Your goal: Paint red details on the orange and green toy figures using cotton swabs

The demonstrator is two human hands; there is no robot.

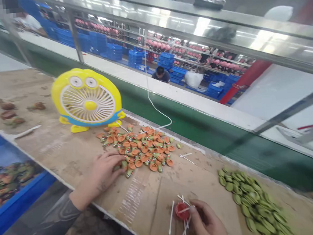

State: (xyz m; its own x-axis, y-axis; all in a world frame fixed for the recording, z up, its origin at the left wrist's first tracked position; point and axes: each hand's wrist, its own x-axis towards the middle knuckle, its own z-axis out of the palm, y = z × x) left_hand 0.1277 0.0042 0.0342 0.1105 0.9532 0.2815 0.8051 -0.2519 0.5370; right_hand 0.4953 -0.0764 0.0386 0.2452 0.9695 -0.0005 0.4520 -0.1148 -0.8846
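Note:
My left hand lies on the cardboard-covered bench, its fingers curled at the near edge of a heap of small orange and green toy parts; whether it grips one I cannot make out. My right hand is low in the view with its fingers bent around a thin white stick, right beside a small red cap. Several white sticks lie around that cap.
A yellow desk fan stands behind the orange heap, its white cable running back. A pile of green flat pieces lies to the right. A blue crate of parts sits left. A green conveyor belt runs behind.

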